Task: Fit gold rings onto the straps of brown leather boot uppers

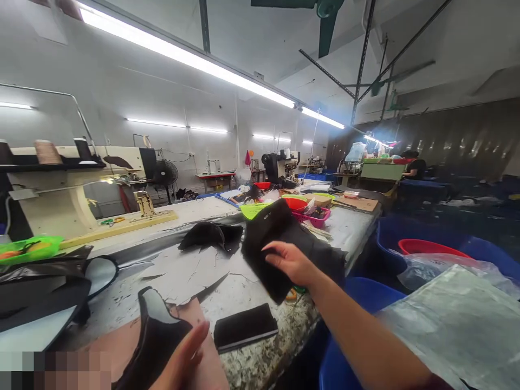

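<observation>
My left hand (187,352), at the bottom of the view, is closed on a curved black piece with a pale lining (152,330), held upright and tilted over a pinkish board (217,368). My right hand (292,262) is stretched over a stack of black sheet pieces (266,233), with thumb and forefinger apart. I cannot tell whether its fingertips touch the stack. A folded black strip (246,325) lies on the worktable (260,363) between my hands. Behind it rests a curved black piece (209,235). Scissors with orange and green handles (293,294) are partly hidden under the right wrist.
Large black pieces with pale lining (52,292) and a green basket (32,248) are at left, near a sewing machine (60,189). Red and pink baskets (319,219) stand farther back. Blue bins (365,292) and a plastic-covered bundle (455,319) are at right. A person (414,165) sits far off.
</observation>
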`<state>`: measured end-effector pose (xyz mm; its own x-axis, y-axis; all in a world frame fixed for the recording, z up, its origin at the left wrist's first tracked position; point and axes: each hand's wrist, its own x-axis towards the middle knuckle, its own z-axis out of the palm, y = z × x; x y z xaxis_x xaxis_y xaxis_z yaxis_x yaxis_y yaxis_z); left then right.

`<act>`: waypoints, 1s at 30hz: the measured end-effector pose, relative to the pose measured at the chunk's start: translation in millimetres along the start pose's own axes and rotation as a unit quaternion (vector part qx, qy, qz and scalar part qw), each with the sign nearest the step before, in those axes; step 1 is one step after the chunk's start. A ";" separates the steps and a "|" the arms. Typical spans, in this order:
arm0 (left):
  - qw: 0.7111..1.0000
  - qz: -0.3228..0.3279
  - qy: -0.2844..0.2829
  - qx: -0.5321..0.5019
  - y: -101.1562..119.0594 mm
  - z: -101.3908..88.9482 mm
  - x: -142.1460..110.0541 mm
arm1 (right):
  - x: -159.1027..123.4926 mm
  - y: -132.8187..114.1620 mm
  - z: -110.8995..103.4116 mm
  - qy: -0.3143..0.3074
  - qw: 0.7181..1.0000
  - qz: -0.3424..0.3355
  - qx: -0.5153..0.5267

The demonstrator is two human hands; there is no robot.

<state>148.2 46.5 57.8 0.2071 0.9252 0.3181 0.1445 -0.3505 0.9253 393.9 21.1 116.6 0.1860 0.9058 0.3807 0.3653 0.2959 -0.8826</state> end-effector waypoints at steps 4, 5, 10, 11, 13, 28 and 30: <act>0.982 -0.100 -0.040 -0.154 26.6 10.9 -27.0 | -49.4 -34.2 60.9 -0.159 0.977 -0.133 -0.059; 0.974 -0.126 -0.023 -0.186 33.2 15.2 -31.6 | -57.7 -37.6 69.4 -0.133 0.977 -0.144 -0.088; 0.946 -0.123 0.089 -0.288 52.3 26.8 -53.7 | -79.3 -34.3 90.2 0.030 0.989 -0.117 -0.084; 0.941 -0.133 0.101 -0.296 54.4 26.3 -57.5 | -82.4 -32.9 93.3 0.040 0.991 -0.115 -0.055; 0.931 -0.159 0.124 -0.304 59.0 23.5 -63.1 | -89.6 -31.7 99.7 0.054 0.994 -0.094 0.003; 0.944 -0.222 0.077 -0.233 77.3 10.0 -78.8 | -126.6 -34.8 97.0 0.086 0.988 -0.124 -0.039; 0.946 -0.228 0.099 -0.210 84.6 2.1 -76.2 | -136.3 -28.4 97.5 0.022 0.995 -0.086 -0.048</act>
<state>146.6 -54.0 111.4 0.0253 0.9899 -0.1392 -0.2302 0.1413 0.9628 269.2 -81.2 62.9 0.1522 0.8294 0.5375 0.4811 0.4128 -0.7734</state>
